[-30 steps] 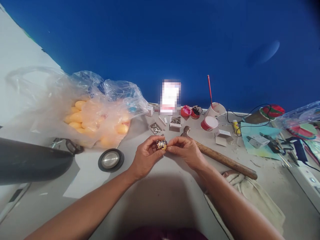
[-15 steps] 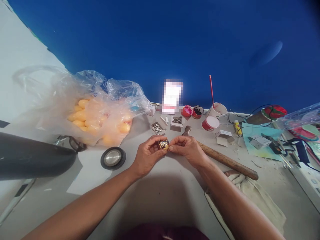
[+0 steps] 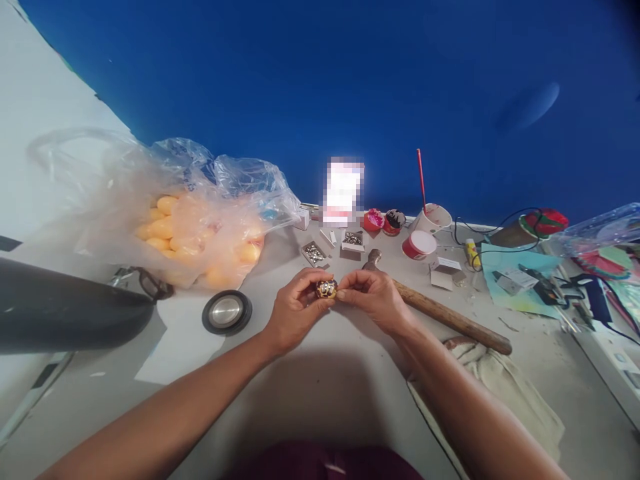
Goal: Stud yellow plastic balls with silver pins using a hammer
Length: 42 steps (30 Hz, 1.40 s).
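Note:
Between the fingers and thumb of my left hand [image 3: 296,308] is a small egg-shaped piece [image 3: 327,289], yellow with dark patches and shiny metal bits on it. My right hand [image 3: 376,300] is closed in a pinch, its fingertips against the right side of the piece; anything tiny inside that pinch is hidden. Just beyond my hands stand two small open boxes, a left box [image 3: 315,255] and a right box [image 3: 353,241], both full of small shiny metal pieces. A hammer with a wooden handle [image 3: 450,317] lies beside my right forearm.
At left, a clear plastic bag [image 3: 210,227] holds several yellow egg-like shapes near a dark cylinder [image 3: 70,307]. A round black-rimmed metal disc [image 3: 227,312] lies left of my hands. Cups [image 3: 419,245], a blurred bright screen [image 3: 343,192] and a cloth [image 3: 500,393] surround the workspace.
The camera view has shifted slightly. Both hands stay at the egg-shaped piece, which looks turned a little, showing more of its shiny metal bits.

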Motion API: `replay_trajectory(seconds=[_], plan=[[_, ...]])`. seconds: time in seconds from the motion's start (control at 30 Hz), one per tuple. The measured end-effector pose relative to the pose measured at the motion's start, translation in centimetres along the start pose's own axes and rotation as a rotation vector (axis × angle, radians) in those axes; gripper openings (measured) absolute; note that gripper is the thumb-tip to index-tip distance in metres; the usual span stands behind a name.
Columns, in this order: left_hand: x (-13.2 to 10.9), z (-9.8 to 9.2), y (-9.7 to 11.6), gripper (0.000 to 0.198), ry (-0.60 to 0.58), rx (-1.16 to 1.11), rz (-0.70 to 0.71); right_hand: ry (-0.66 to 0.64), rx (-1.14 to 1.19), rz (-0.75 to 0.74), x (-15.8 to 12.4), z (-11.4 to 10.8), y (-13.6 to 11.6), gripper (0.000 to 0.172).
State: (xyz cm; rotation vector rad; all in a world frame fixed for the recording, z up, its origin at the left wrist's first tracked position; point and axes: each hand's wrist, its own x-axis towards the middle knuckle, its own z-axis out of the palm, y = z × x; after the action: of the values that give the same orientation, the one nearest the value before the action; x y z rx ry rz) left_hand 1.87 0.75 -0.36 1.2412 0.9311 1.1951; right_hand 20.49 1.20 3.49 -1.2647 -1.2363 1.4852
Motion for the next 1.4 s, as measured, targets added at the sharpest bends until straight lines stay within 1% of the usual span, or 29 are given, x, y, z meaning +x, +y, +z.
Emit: replay_trajectory(seconds=[0.1, 0.2, 0.33, 0.4, 0.47, 0.57, 0.67, 0.73, 0.83, 0.9, 1.0, 1.1, 1.2, 1.3, 1.4], plan=[[-0.1, 0.1, 0.1, 0.032, 0.01, 0.029, 0.058, 0.012, 0.071, 0.022, 0.0, 0.3, 0.4, 0.031], [-0.2, 0.2, 0.1, 0.029, 0.03, 0.072, 0.13, 0.004, 0.193, 0.084, 0.0, 0.7, 0.6, 0.032], [-0.4, 0.2, 0.3, 0.024, 0.065, 0.194, 0.289, -0.055, 0.417, 0.221, 0.0, 1.2, 0.7, 0.035], [-0.6, 0.2, 0.3, 0.024, 0.077, 0.232, 0.322, -0.091, 0.478, 0.271, -0.1, 1.3, 0.7, 0.037], [-0.7, 0.2, 0.4, 0.024, 0.086, 0.244, 0.325, -0.113, 0.5, 0.295, -0.1, 1.5, 0.7, 0.036], [-0.9, 0.3, 0.4, 0.027, 0.089, 0.224, 0.305, -0.112, 0.519, 0.305, -0.1, 1.7, 0.7, 0.035], [-0.8, 0.5, 0.4, 0.032, 0.117, 0.139, 0.208, -0.099, 0.53, 0.265, -0.2, 2.0, 0.7, 0.035], [-0.6, 0.6, 0.5, 0.037, 0.115, 0.039, 0.1, -0.094, 0.498, 0.208, -0.3, 2.0, 0.7, 0.034], [-0.3, 0.6, 0.6, 0.045, 0.055, -0.117, -0.064, -0.09, 0.435, 0.143, -0.2, 1.8, 0.7, 0.034], [0.0, 0.6, 0.8, 0.047, 0.024, -0.184, -0.123, -0.1, 0.39, 0.121, -0.1, 1.6, 0.8, 0.034], [0.1, 0.5, 0.9, 0.049, -0.032, -0.227, -0.148, -0.079, 0.284, 0.076, 0.1, 1.2, 0.9, 0.03], [0.2, 0.3, 0.9, 0.045, -0.082, -0.219, -0.182, -0.001, 0.132, -0.016, 0.1, 1.0, 0.8, 0.026], [0.2, 0.2, 0.8, 0.043, -0.064, -0.197, -0.211, 0.022, -0.049, -0.099, 0.0, 1.1, 0.8, 0.027], [0.1, 0.1, 0.9, 0.043, -0.037, -0.157, -0.203, 0.06, -0.233, -0.192, -0.1, 1.3, 0.9, 0.026], [0.1, 0.2, 0.9, 0.042, -0.008, -0.11, -0.168, 0.123, -0.387, -0.342, -0.1, 1.5, 1.3, 0.018]])
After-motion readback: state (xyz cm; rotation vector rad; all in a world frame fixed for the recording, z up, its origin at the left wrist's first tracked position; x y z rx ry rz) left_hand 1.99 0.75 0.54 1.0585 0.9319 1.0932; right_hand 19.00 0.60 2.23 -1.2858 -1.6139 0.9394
